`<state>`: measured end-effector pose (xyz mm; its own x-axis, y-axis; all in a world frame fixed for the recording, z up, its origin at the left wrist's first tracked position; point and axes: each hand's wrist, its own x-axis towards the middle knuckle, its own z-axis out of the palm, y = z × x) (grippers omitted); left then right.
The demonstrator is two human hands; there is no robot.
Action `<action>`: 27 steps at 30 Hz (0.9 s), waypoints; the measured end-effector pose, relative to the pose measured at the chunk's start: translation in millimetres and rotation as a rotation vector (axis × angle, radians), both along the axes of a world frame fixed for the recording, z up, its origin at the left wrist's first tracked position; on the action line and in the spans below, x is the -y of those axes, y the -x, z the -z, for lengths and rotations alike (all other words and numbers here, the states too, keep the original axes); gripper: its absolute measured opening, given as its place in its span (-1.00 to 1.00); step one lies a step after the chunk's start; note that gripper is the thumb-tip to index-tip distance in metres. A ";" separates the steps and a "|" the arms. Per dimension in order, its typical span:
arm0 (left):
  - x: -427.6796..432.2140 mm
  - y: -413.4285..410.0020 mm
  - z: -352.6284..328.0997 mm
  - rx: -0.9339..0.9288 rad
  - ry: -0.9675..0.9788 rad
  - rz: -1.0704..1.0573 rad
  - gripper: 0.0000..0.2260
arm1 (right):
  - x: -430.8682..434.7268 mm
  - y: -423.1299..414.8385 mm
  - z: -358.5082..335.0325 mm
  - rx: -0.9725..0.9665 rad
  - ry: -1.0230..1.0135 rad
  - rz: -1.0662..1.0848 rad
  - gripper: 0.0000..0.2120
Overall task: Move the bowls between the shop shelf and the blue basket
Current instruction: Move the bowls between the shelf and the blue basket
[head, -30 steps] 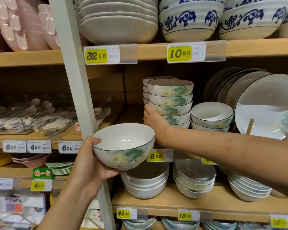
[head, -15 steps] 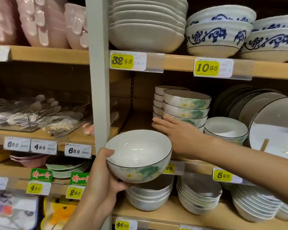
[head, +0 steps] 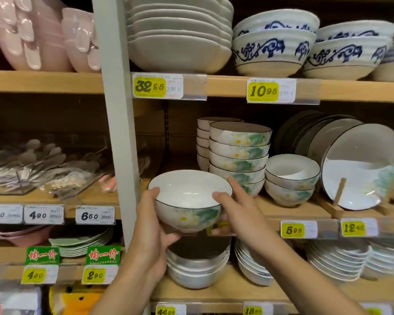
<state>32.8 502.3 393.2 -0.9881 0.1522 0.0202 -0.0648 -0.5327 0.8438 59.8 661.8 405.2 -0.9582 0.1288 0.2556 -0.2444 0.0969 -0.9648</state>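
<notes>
I cradle the flowered bowl [head: 190, 202] before the shelf [head: 293, 214], left hand [head: 149, 226] beneath, right hand [head: 239, 212] alongside, fingers [head: 221, 196] curled over the rim. Best kept level, clear of the stacked bowls [head: 239, 153]; no basket shows.

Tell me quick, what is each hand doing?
Left hand: closed on the floral bowl, gripping its left side and base.
Right hand: closed on the same bowl's right side.
</notes>
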 end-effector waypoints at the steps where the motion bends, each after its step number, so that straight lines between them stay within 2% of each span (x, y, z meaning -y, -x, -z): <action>1: -3.2 0.0 1.8 -0.010 0.007 -0.028 -0.65 | 2.3 5.1 3.4 0.017 0.027 0.034 -0.70; 6: -17.2 11.8 5.5 -0.023 0.093 -0.135 -0.58 | 19.5 22.6 12.1 0.061 0.040 0.164 -0.73; 13: -28.7 31.7 4.4 0.006 0.086 -0.308 -0.54 | 26.5 33.8 12.3 0.046 0.089 0.197 -0.76; 18: -35.4 37.1 8.8 -0.007 0.089 -0.394 -0.50 | 28.7 33.2 22.1 0.070 0.318 0.101 -0.77; 23: -41.4 38.5 7.4 -0.010 0.065 -0.455 -0.49 | 32.2 34.8 18.0 0.074 0.368 0.072 -0.78; 27: -44.9 29.8 3.4 0.066 -0.014 -0.400 -0.55 | 36.5 37.4 16.9 0.083 0.403 0.067 -0.74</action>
